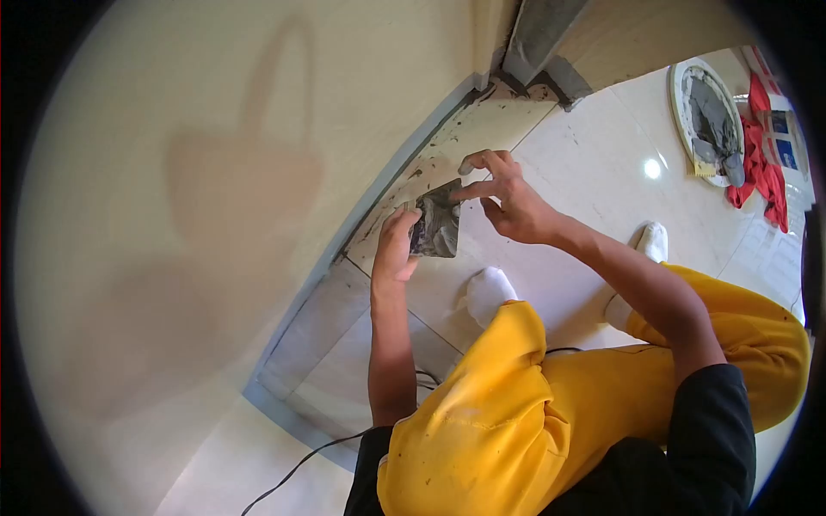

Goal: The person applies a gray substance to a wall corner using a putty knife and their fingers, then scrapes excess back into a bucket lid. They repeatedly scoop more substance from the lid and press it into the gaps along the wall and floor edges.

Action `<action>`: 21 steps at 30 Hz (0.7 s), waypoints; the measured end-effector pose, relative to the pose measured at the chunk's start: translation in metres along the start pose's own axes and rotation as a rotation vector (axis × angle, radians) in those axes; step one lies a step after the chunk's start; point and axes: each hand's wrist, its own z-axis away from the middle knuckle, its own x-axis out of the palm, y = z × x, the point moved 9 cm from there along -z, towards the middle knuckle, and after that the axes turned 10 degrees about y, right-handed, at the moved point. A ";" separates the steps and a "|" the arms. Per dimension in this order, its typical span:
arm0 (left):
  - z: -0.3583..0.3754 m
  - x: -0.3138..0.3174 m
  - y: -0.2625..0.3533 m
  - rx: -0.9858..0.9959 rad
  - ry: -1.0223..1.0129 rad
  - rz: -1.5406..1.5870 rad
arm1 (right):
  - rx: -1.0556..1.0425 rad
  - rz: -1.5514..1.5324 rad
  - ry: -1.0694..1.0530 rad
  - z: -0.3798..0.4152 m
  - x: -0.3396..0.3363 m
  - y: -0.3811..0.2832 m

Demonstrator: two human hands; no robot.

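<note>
My left hand point(397, 248) and my right hand point(503, 199) both grip a small piece of tile point(437, 224) smeared with grey mortar. I hold it tilted just above the floor, close to the base of the cream wall point(215, 172). Left fingers clamp its lower left edge. Right thumb and fingers pinch its upper right corner. Below the piece lies a strip of floor point(456, 142) along the wall with dark mortar marks.
I squat in yellow trousers point(516, 404) and white socks point(487, 292) on pale floor tiles point(602, 163). A round pan of grey mortar with a trowel point(712, 120) sits at the far right beside a red cloth point(761, 172). A black cable point(301, 464) trails across the floor.
</note>
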 end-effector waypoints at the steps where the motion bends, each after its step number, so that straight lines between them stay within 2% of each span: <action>1: -0.004 -0.007 -0.003 -0.011 0.042 -0.020 | -0.018 -0.040 0.014 0.000 0.003 -0.001; 3: -0.007 -0.027 0.010 0.008 0.083 -0.103 | -0.051 -0.110 0.088 -0.008 0.016 -0.004; 5: -0.009 -0.046 -0.011 -0.027 0.249 0.017 | 0.189 -0.446 0.080 0.001 0.023 0.027; 6: -0.009 -0.029 -0.013 -0.050 0.189 -0.024 | 0.461 -0.358 0.482 0.005 0.002 0.061; 7: 0.004 -0.034 -0.008 -0.049 0.276 0.003 | 0.473 -0.352 0.508 -0.002 0.007 0.069; 8: 0.017 -0.042 -0.002 -0.044 0.374 0.025 | 0.546 -0.085 0.610 -0.004 -0.002 0.079; 9: 0.019 -0.043 -0.001 -0.042 0.363 0.007 | 0.608 0.187 0.703 -0.007 -0.012 0.085; 12: 0.021 -0.056 -0.007 -0.057 0.408 0.011 | 0.640 0.353 0.770 -0.027 -0.004 0.091; 21: 0.029 -0.069 -0.020 -0.080 0.393 0.089 | 0.660 0.407 0.724 -0.045 0.009 0.089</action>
